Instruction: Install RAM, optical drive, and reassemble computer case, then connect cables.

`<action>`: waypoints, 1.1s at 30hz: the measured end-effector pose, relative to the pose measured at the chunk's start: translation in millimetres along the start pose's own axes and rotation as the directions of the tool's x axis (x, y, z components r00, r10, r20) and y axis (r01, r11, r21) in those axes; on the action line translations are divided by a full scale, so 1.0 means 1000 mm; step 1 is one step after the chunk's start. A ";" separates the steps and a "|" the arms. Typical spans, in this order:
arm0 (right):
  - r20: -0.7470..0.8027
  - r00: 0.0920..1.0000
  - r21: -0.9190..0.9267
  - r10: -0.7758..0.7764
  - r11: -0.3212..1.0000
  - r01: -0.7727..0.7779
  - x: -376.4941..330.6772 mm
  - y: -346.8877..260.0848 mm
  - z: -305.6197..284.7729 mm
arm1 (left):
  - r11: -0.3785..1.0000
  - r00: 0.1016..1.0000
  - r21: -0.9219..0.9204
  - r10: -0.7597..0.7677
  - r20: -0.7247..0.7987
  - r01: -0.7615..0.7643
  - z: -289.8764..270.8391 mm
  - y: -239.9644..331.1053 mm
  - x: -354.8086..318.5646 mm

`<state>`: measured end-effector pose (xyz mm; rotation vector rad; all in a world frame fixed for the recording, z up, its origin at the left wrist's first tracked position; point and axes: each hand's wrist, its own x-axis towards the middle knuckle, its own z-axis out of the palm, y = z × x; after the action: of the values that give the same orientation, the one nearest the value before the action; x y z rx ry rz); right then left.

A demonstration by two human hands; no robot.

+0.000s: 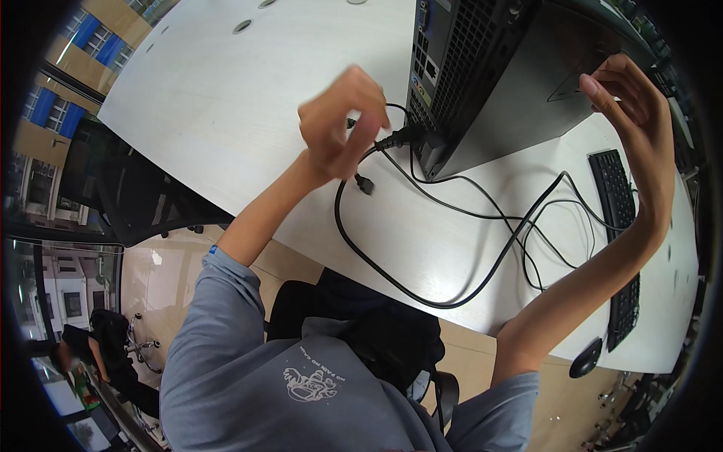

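A black computer tower (pixel 520 98) stands on the white desk, its port side turned to the left. A thick black power plug (pixel 403 138) sits at the lower part of that side. My left hand (pixel 339 120), blurred by motion with fingers curled, is just left of this plug; whether it grips anything is unclear. Close below it lies a small black cable connector (pixel 364 184). My right hand (pixel 633 98) is raised by the tower's right side, fingers loosely bent, thumb apart from them, nothing visible between. Whether it touches the casing I cannot tell.
Black cables (pixel 452 304) loop across the white desk (pixel 301 218) in front of the tower. A black keyboard (pixel 621 248) and a mouse (pixel 586 358) lie at the right. Black office chairs (pixel 143 184) stand beside the desk; another person (pixel 113 361) is at the lower left.
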<state>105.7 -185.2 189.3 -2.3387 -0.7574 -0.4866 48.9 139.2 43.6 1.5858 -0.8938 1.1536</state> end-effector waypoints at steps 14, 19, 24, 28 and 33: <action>0.023 0.999 -0.053 0.029 0.998 -0.027 0.003 0.008 0.000 | 0.767 0.546 0.639 -0.562 0.621 0.063 -0.013 -0.002 0.009; 0.064 0.997 -0.024 0.047 0.999 -0.045 0.002 -0.015 -0.002 | 0.764 0.538 0.643 -0.521 0.662 -0.051 -0.013 -0.002 0.009; 0.039 0.999 0.019 0.031 0.999 -0.032 0.004 -0.017 0.000 | 0.787 0.576 0.602 -0.432 0.694 -0.134 -0.017 -0.006 0.006; -0.015 1.000 0.025 -0.011 1.000 0.011 0.003 -0.005 0.000 | 0.811 0.509 0.584 -0.495 0.704 -0.019 -0.022 -0.013 0.005; -0.050 0.999 0.026 -0.013 1.000 0.014 0.003 0.001 0.002 | 0.858 0.539 0.513 -0.443 0.717 0.022 -0.023 -0.018 0.006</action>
<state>108.8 -183.4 189.1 -2.2898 -0.7525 -0.5350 60.9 166.5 46.6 2.6557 -0.9501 0.3440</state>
